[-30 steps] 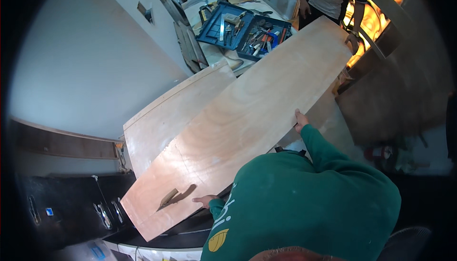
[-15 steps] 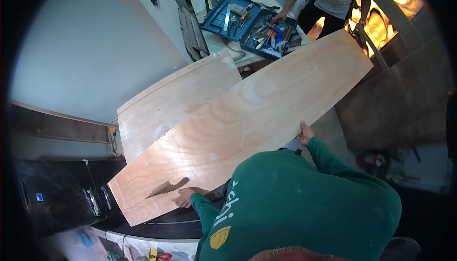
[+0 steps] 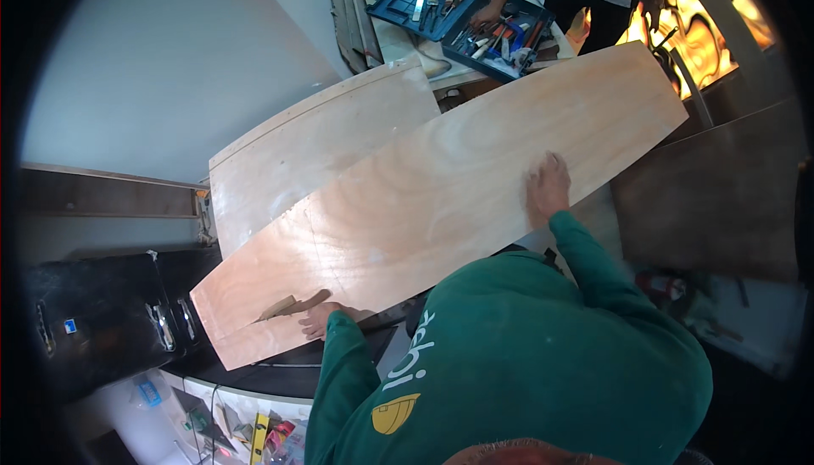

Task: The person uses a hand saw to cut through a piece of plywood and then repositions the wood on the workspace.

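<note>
A long, pale plywood panel (image 3: 424, 211) with tapered ends lies across in front of me, over a second plywood piece (image 3: 280, 151). Near its left end is an elongated opening or slot with a small wooden piece (image 3: 276, 308) at it. My left hand (image 3: 320, 321) rests on the panel's near part beside that slot, fingers apart and slightly bent. My right hand (image 3: 549, 183), motion-blurred, is laid on the top face toward the panel's right half, fingers apart. Both forearms are in green sleeves.
Behind stands a work table with an opened blue toolbox (image 3: 496, 38); a co-worker's hand (image 3: 487, 16) reaches into it. A glowing amber panel (image 3: 712, 24) is at back right, a dark board (image 3: 704, 194) at right, a white wall at left, and tools with a yellow level (image 3: 259, 435) below.
My right hand has moved from the panel's near edge onto its top face. The panel has shifted. The co-worker's hands left the panel; one moved into the toolbox.
</note>
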Tool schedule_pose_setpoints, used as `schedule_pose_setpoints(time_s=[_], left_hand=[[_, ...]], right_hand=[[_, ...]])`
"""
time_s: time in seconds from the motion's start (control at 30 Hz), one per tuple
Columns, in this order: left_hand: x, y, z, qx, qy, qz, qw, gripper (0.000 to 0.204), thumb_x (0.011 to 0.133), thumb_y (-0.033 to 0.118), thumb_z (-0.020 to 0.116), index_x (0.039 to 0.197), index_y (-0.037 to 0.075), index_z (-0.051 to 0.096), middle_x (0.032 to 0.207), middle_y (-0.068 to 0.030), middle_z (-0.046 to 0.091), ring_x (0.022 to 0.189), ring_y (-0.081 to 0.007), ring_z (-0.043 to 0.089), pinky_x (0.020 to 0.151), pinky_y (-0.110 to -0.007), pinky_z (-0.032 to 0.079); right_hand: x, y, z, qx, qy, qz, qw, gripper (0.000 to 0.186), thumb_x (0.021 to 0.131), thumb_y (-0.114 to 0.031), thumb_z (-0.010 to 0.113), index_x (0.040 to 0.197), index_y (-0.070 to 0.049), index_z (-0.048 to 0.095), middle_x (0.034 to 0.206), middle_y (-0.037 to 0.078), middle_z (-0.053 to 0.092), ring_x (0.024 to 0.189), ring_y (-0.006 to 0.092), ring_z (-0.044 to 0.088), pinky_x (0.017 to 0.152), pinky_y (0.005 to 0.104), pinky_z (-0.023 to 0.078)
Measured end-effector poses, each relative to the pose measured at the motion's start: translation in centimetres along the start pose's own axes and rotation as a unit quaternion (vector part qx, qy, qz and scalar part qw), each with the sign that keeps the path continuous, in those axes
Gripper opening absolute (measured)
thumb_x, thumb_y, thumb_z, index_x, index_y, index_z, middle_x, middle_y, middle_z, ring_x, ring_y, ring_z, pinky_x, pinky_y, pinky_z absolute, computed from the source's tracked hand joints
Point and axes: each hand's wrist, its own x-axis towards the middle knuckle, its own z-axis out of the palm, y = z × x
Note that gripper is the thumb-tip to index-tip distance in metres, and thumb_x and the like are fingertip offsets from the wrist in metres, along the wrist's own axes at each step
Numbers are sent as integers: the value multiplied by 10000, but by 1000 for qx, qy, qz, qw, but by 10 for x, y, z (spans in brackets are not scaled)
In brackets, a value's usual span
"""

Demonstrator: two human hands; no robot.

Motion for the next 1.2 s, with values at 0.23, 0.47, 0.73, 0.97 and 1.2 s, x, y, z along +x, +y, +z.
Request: schedule_pose_setpoints(time_s=[0.23,0.47,0.73,0.97,1.2], left_hand=[[-17,1,-38,70,2,70,995,400,1101,312,462,1372,140,701,1588,-60,495,1468,-355,430,1289,-564,272],[-11,5,-19,-18,77,-38,996,419,1084,375,506,1417,163,648,1416,-88,609,1458,-362,439,1249,-527,330],[-1,3,-12,-57,36,-55,996,474,1105,403,468,1520,192,552,1553,-88,516,1471,-347,424,1250,-541,320],[1,8,-7,-9,30,-48,998,478,1099,399,502,1535,208,548,1555,-92,531,1492,-349,417,1256,-551,323],[21,5,35,-111,184,-71,974,522,1022,453,638,1481,205,612,1512,-145,602,1360,-400,570,1141,-569,450]], right_hand=[[17,-90,64,-41,-128,-35,990,736,1081,-418,507,1648,-2,290,1704,249,284,1625,401,174,1276,705,113],[18,-87,65,-77,-134,-79,985,779,1072,-470,519,1654,-3,295,1696,257,295,1613,424,204,1249,742,148],[18,-86,71,-86,-131,-74,985,808,1069,-484,504,1667,4,267,1709,254,288,1625,407,186,1249,747,130],[18,-90,65,-94,-140,-67,983,813,1065,-482,506,1666,11,268,1706,249,299,1625,401,190,1247,747,135],[17,-90,67,-94,-135,-71,984,816,1064,-491,502,1663,15,276,1706,248,298,1623,399,198,1243,753,146]])
